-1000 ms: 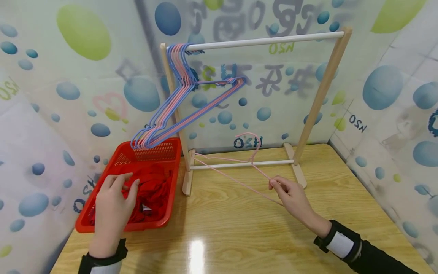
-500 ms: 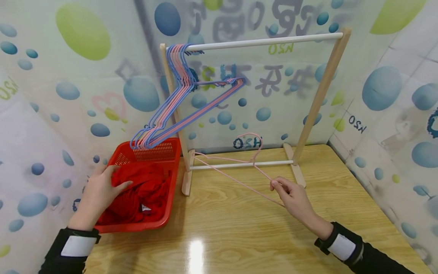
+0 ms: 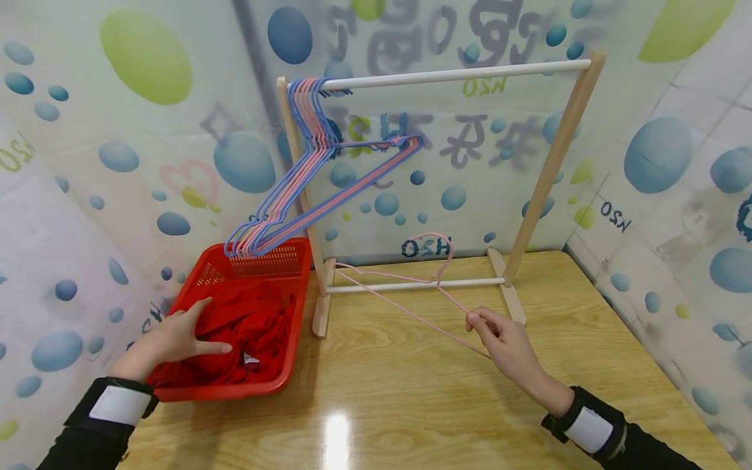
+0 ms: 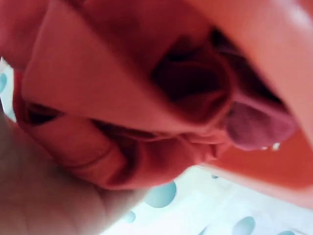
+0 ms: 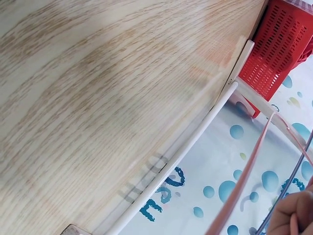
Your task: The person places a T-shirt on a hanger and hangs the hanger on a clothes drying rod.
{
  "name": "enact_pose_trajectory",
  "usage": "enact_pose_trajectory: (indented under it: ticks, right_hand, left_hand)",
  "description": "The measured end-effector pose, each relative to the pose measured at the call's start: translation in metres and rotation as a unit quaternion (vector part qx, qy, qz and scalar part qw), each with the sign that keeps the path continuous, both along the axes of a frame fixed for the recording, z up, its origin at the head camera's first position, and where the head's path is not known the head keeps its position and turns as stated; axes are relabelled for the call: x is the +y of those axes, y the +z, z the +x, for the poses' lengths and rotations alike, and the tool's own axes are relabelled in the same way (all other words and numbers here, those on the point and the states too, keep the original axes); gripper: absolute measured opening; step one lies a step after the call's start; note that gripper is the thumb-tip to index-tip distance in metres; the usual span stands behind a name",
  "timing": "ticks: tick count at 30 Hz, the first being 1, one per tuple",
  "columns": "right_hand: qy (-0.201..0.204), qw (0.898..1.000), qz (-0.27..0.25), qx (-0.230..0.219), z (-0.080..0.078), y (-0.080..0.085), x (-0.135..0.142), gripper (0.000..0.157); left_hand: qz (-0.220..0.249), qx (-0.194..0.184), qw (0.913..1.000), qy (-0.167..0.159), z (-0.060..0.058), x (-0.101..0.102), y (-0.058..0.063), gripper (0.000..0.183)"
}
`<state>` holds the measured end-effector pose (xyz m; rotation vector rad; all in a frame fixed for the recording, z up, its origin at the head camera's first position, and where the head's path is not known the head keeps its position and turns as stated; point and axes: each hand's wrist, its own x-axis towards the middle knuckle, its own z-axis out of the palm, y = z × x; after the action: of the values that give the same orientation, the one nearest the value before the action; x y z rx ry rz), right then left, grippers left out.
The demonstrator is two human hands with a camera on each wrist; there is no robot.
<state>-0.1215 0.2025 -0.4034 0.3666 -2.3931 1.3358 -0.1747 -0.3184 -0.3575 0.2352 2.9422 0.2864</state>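
Note:
My right hand (image 3: 510, 343) pinches a pink clothes hanger (image 3: 411, 318) by one end, holding it above the table with its hook up. In the right wrist view only part of that hand (image 5: 296, 210) shows at the lower right. At the left, my left hand (image 3: 176, 338) is inside the red basket, over red cloth garments (image 3: 252, 326). Its thumb and index finger are spread apart; the other fingers are hard to make out. In the left wrist view, folds of red cloth (image 4: 93, 73) lie close against the hand (image 4: 54, 200).
A wooden rack with a white top rail (image 3: 458, 76) stands at the back. Several blue and pink hangers (image 3: 320, 163) hang at its left end, over the back of the red basket (image 3: 288, 365). A wood-grain table (image 3: 399, 405) lies beneath.
My left hand has moved down and left into the basket, its thumb and index finger spreading wider over the red cloth. My right hand with the pink hanger has barely moved.

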Motion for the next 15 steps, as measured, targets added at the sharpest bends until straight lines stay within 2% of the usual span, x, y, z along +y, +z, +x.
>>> enact_pose_trajectory:
  ticks: [3,9,12,15]
  right_hand:
    - [0.001,1.000,-0.001,0.000,0.0016,0.0027,-0.0009,0.018]
    - [-0.001,1.000,0.002,0.003,0.0047,0.0076,-0.0024,0.019]
    - [-0.002,1.000,0.004,0.002,0.0058,0.0078,-0.0021,0.019]
    - [-0.003,1.000,0.003,-0.001,0.0062,0.0072,-0.0014,0.019]
  left_hand:
    - [-0.016,-0.028,0.9995,0.006,-0.0009,0.0005,0.0009,0.125]
    - [-0.047,-0.066,0.9960,0.039,-0.0051,0.0021,-0.0004,0.137]
    - [-0.049,-0.074,0.9953,0.038,-0.0070,0.0034,-0.0024,0.127]
    - [-0.046,-0.076,0.9953,0.040,-0.0080,0.0049,-0.0050,0.098]
